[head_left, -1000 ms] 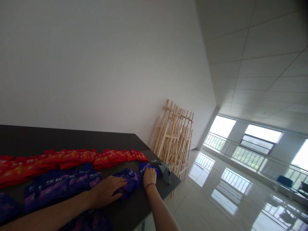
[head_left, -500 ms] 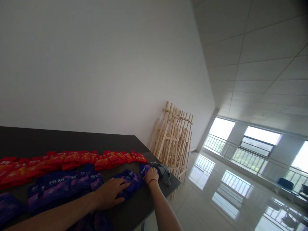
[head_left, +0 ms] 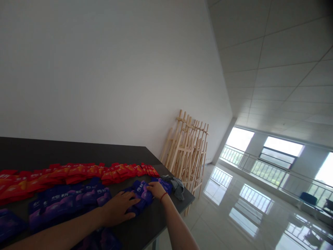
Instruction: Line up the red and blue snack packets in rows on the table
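Dark purple packets with white lettering lie on the dark table. My left hand [head_left: 121, 207] rests with fingers apart on a small group of them, palm down. My right hand [head_left: 157, 190] pinches the right edge of a purple packet [head_left: 141, 188] on top of that group. Just behind and right of my right hand lies another purple packet [head_left: 165, 185], near the table's right end. To the left of my left hand spreads an overlapping row of purple packets [head_left: 63, 201], partly hidden by my forearm.
A long overlapping row of red packets [head_left: 78, 172] runs behind the purple ones. Grey cloth [head_left: 178, 189] lies at the right end of the black table [head_left: 78, 149]. Wooden easels [head_left: 186, 149] lean against the wall beyond it. More purple packets [head_left: 10, 222] lie at the left.
My right hand has moved left from the packet by the grey cloth and now grips one at the group under my left hand. That other packet now shows fully. My left hand stays put.
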A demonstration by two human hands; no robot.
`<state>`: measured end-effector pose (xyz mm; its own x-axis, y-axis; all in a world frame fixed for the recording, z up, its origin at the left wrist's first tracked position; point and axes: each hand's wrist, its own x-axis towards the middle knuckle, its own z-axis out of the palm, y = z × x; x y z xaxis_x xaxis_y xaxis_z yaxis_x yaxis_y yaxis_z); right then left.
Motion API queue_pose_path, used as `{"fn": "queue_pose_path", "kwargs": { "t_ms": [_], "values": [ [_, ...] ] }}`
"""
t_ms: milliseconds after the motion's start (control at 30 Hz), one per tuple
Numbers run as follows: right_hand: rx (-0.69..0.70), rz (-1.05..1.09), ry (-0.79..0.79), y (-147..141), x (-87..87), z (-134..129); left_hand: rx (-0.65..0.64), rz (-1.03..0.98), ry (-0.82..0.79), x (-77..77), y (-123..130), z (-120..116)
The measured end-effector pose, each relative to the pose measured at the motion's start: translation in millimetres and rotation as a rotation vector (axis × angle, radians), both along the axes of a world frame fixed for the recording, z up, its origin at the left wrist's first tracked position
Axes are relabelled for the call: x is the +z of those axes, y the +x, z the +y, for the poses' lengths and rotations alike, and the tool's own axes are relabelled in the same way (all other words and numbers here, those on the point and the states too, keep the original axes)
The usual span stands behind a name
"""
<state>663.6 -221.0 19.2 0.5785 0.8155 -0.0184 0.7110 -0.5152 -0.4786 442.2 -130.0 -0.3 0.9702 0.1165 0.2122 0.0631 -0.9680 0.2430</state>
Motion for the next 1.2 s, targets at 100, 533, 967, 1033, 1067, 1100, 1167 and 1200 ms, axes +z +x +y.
{"fn": "queue_pose_path", "kwargs": {
  "t_ms": [100, 533, 967, 1033, 1067, 1100, 1167, 1200],
  "values": [
    [0.031, 0.05, -0.045, 0, -8.1, 0, -0.006, -0.003, 0.007, 0.5, -1, 2],
    [0.079, -0.272, -0.132, -21, -22.3, -1, 0.059, -0.066, -0.044, -15.9, 51, -15],
    [-0.215, -0.431, -0.19, 7, -15.8, -39, -0.005, -0.02, -0.07, -29.1, 46, -4],
    [-0.252, -0.421, -0.175, 6, -16.5, -36, -0.022, -0.032, -0.064, -30.4, 46, -1],
    [-0.269, -0.412, -0.162, 7, -15.9, -34, -0.028, -0.037, -0.06, -30.8, 45, 0],
    [-0.283, -0.399, -0.145, 9, -14.6, -32, -0.033, -0.042, -0.055, -31.0, 44, 1],
    [-0.292, -0.36, -0.103, 14, -10.3, -31, -0.036, -0.052, -0.047, -31.1, 43, 2],
    [-0.29, -0.333, -0.08, 18, -7.4, -30, -0.037, -0.059, -0.043, -31.1, 43, 3]
  ]
}}
